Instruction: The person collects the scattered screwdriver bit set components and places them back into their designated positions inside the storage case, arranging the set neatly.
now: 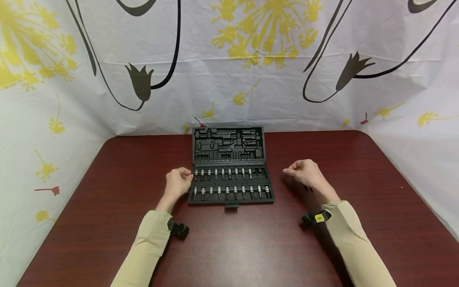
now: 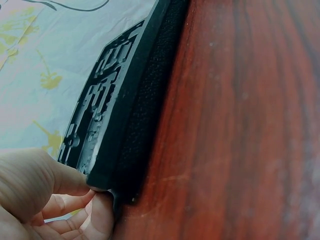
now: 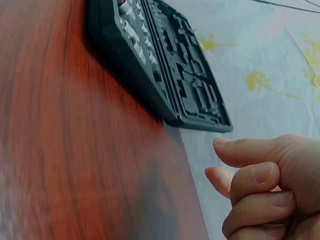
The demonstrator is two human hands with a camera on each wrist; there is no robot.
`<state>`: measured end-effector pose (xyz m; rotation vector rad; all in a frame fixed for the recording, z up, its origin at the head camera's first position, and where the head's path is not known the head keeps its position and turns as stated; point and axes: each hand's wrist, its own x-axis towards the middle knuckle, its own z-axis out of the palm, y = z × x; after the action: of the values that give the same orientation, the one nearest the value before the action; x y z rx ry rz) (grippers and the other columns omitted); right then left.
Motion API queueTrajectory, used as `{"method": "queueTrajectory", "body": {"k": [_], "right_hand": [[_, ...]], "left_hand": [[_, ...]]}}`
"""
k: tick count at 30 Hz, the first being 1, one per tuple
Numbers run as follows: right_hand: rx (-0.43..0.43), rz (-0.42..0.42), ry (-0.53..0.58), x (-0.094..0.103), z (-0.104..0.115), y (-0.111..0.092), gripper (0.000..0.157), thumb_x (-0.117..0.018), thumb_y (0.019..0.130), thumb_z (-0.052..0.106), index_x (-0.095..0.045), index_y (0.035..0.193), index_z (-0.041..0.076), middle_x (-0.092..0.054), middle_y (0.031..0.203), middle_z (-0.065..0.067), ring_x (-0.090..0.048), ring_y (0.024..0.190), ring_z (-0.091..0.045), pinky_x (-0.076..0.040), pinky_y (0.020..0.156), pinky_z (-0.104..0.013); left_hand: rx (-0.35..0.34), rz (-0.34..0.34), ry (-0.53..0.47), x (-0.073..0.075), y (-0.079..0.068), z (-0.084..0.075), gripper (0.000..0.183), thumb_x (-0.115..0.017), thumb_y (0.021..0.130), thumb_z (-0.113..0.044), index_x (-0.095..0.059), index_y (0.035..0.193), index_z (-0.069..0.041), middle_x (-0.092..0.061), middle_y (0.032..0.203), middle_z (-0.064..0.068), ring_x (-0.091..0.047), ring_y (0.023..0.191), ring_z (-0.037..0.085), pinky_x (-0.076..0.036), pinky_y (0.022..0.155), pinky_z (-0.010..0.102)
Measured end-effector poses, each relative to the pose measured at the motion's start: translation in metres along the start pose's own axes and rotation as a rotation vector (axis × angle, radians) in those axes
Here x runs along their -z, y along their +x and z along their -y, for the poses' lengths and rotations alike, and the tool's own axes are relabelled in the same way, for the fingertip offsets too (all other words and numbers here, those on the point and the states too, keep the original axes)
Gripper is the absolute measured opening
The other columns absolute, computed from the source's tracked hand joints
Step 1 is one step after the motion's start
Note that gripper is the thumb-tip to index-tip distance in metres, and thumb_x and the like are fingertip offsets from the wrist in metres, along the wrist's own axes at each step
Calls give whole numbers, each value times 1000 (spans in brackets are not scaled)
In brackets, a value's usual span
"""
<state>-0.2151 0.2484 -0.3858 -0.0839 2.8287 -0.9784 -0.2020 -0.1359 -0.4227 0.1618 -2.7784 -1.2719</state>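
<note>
An open black plastic case [image 1: 231,183] lies on the table, two rows of silver-topped bit sockets [image 1: 227,192] in its base. At the right end of the back row, beyond the last socket, the slots show no silver top. My left hand [image 1: 178,182] pinches the case's left edge; in the left wrist view the thumb [image 2: 75,181] lies at its rim with a finger beneath. To the right of the case and apart from it is my right hand [image 1: 307,173], thumb and index tips apart. Its other fingers [image 3: 260,200] curl round a small dark piece [image 3: 294,220], mostly hidden.
The case's lid [image 1: 228,144], moulded with hollows, leans back near the table's far edge. A front latch [image 1: 231,205] sticks out toward me. Behind the reddish-brown table [image 1: 233,247] hangs a white sheet [image 1: 215,95] with printed flowers. Each wrist bears a small black camera [image 1: 179,230].
</note>
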Motion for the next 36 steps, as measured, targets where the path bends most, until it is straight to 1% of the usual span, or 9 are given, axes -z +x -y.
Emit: {"method": "queueTrajectory", "body": {"k": [4, 8, 12, 17, 23, 31, 36], "right_hand": [[2, -7, 1, 4, -7, -3, 30, -63, 90, 29, -66, 86, -1, -55, 61, -1, -47, 45, -15, -41, 44, -30], [6, -14, 4, 6, -12, -5, 30, -63, 90, 29, -65, 86, -1, -53, 58, 1, -47, 44, -15, -41, 45, -30], [19, -31, -21, 7, -18, -7, 31, -63, 90, 29, -66, 84, -1, -53, 57, 2, -47, 48, -13, -41, 51, -29], [0, -25, -12, 10, -24, -10, 30, -63, 90, 28, -66, 83, -1, -55, 55, 0, -49, 48, -14, -42, 48, -30], [-6, -61, -46, 14, -33, -13, 29, -65, 88, 28, -67, 82, -1, -54, 59, 4, -47, 56, -14, -39, 51, -28], [-32, -89, -79, 18, -42, -17, 30, -65, 87, 30, -68, 82, 0, -59, 63, 5, -50, 65, -15, -41, 57, -27], [-79, -78, -75, 21, -48, -21, 31, -64, 88, 30, -65, 75, 2, -53, 57, 6, -49, 61, -14, -40, 55, -27]], "left_hand": [[-8, -4, 8, -1, 0, 1, 12, -61, 87, -4, -67, 93, 4, -65, 80, 18, -63, 62, 25, -53, 51, 32], [-16, -3, 4, 0, 0, 2, 12, -61, 86, -4, -66, 93, 5, -65, 79, 18, -62, 59, 24, -52, 49, 31], [-29, 0, -5, 0, 0, 2, 12, -61, 86, -3, -66, 93, 6, -64, 78, 19, -59, 51, 20, -51, 46, 30], [-34, 3, 1, 0, 0, 2, 12, -62, 86, -3, -66, 92, 6, -64, 76, 17, -57, 48, 16, -51, 46, 30], [-37, 4, -1, 1, 1, 2, 12, -62, 86, -3, -66, 93, 6, -64, 76, 18, -58, 49, 17, -51, 46, 30], [-32, 0, -11, 1, 1, 2, 12, -62, 86, -3, -66, 92, 6, -64, 76, 18, -59, 50, 18, -51, 45, 29], [-26, 6, -13, 0, 1, 2, 13, -61, 86, -3, -66, 94, 6, -64, 77, 18, -59, 50, 18, -51, 46, 30]]}}
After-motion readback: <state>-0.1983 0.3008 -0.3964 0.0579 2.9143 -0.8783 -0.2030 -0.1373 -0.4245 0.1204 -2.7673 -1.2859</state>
